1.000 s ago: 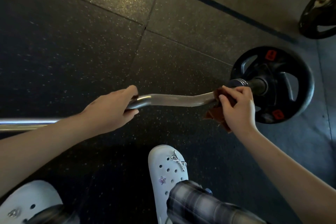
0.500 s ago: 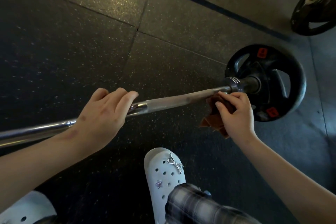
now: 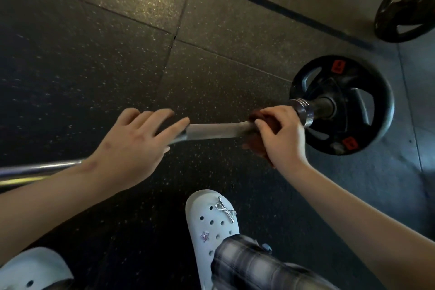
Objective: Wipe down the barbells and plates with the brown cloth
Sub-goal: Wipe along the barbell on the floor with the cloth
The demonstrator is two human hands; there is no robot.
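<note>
A bent steel barbell (image 3: 216, 131) lies across the dark floor, carrying a black plate (image 3: 367, 110) with red labels at its right end. My right hand (image 3: 283, 135) grips the brown cloth (image 3: 257, 142) wrapped round the bar just left of the chrome collar (image 3: 302, 110). Over the bar's bend my left hand (image 3: 131, 146) rests with the fingers stretched out straight and slightly blurred. The bar's left stretch (image 3: 40, 170) runs out past my left forearm.
A second barbell with a black plate (image 3: 404, 4) lies at the upper right. My white clogs (image 3: 211, 226) and a plaid trouser leg are below the bar. The floor is speckled rubber tiling with seams.
My left hand has let go its curl on the bar and spread its fingers flat. The bar has rolled, its bend showing differently. My right hand with the cloth stays by the collar.
</note>
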